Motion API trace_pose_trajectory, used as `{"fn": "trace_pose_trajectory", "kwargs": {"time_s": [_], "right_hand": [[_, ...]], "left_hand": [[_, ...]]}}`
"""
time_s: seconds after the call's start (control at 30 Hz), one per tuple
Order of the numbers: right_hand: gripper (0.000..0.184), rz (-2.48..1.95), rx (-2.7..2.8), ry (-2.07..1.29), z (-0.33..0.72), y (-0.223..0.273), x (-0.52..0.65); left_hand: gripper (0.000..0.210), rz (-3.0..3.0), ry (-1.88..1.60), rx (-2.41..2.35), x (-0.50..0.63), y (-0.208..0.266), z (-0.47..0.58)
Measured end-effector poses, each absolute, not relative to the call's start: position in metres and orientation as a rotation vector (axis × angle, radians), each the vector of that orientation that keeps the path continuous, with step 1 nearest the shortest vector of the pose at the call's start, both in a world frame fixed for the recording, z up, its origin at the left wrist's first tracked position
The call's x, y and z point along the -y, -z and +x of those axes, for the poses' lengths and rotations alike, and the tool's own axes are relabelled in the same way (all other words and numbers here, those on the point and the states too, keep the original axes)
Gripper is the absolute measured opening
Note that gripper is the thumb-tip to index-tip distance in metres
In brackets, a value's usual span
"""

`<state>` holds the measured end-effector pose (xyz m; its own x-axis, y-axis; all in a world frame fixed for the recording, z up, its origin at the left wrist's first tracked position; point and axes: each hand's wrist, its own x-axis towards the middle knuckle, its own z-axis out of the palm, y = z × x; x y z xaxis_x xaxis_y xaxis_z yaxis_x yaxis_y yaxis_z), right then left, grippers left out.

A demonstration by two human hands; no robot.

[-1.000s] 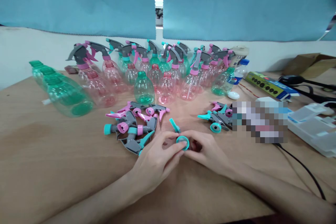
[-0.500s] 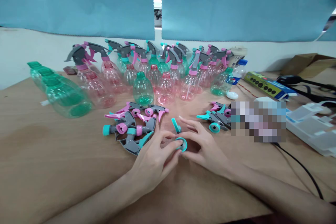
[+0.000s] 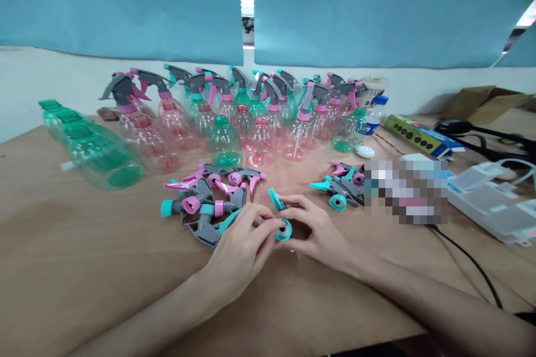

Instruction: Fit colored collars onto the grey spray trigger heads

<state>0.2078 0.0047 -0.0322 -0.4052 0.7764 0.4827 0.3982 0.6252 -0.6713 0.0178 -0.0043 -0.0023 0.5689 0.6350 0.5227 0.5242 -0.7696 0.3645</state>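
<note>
Pinching a grey-and-turquoise plastic trigger spray head between nearly closed fingers of left hand and right hand, over brown wooden desk, beside a heap of grey, pink and turquoise spray heads, in front of clear green and pink plastic bottles

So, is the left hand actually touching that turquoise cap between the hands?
Touching. The head view shows the left hand with its thumb on the left rim of the turquoise cap, no gap visible.
</note>
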Motion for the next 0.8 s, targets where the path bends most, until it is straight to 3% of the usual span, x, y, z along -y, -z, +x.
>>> {"fn": "trace_pose_trajectory", "kwargs": {"time_s": [0.8], "right_hand": [[0.029, -0.919, 2.130, -0.600, 0.212, 0.029, -0.001]], "left_hand": [[0.011, 2.485, -0.988, -0.991, 0.009, 0.011, 0.018]]}}
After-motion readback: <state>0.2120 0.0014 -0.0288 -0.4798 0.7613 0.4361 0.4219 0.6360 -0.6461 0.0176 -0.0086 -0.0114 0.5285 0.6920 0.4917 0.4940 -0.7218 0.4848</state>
